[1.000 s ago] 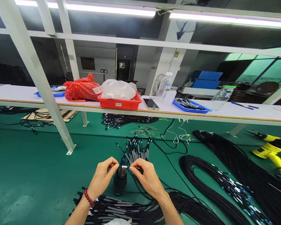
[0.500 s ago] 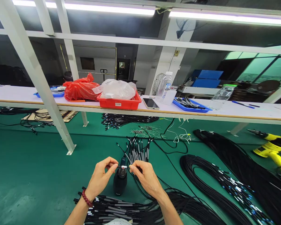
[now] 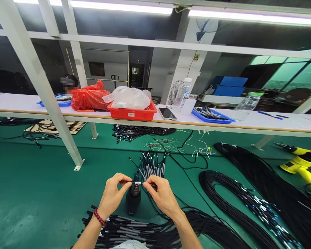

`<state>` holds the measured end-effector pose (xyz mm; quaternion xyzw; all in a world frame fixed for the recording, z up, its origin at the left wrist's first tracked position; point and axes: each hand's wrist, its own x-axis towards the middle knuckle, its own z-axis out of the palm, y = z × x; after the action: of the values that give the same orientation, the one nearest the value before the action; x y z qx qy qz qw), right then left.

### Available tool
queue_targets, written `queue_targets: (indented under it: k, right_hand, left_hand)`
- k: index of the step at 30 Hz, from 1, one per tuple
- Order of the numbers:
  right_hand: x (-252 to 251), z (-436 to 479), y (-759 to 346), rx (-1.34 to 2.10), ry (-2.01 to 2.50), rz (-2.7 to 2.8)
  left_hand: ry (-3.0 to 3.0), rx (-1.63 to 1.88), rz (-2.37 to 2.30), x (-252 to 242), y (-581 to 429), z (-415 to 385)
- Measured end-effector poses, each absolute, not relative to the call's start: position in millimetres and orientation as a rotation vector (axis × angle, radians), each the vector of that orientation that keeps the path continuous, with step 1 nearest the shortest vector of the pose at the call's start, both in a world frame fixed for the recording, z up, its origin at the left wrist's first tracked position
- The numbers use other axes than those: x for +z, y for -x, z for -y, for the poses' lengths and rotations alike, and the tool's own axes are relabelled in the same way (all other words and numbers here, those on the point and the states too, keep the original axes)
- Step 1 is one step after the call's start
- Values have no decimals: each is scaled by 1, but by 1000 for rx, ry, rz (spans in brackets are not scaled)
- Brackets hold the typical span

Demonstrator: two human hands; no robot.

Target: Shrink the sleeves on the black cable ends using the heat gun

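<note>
Between my two hands a thin black cable [image 3: 134, 182] with a short white sleeve [image 3: 138, 183] is stretched level. My left hand [image 3: 112, 193] pinches its left part between thumb and fingertips. Fingertips of my right hand [image 3: 160, 193] are closed at the right side of the sleeve. Just beneath the sleeve a dark heat gun [image 3: 133, 201] stands upright, its nozzle pointing up, with a red glow at its mouth. Behind it lies a bundle of cables with grey sleeves [image 3: 152, 169]. More sleeved cables [image 3: 129, 230] lie in front, under my forearms.
Coiled black cables [image 3: 223, 190] and a yellow heat gun [image 3: 298, 166] are on the right of the green mat. At the back, a shelf [image 3: 155, 125] carries a red tray [image 3: 132, 114], a phone [image 3: 167, 113], a bottle [image 3: 183, 93] and a blue tray [image 3: 215, 119].
Both hands stay almost in place, and the sleeve has risen slightly above the nozzle. A person's head now shows behind the shelf at the left.
</note>
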<state>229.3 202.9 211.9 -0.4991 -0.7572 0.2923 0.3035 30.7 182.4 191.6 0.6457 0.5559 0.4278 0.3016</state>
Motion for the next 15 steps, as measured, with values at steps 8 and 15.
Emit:
queue_targets:
  k: [8, 15]
  right_hand:
    - [206, -204, -230, 792, 1299, 1983]
    - [207, -202, -231, 847, 1300, 1958]
  left_hand:
    - [-1789, 1146, -1502, 189, -33, -183]
    - [-1805, 1146, -1492, 192, -31, -180]
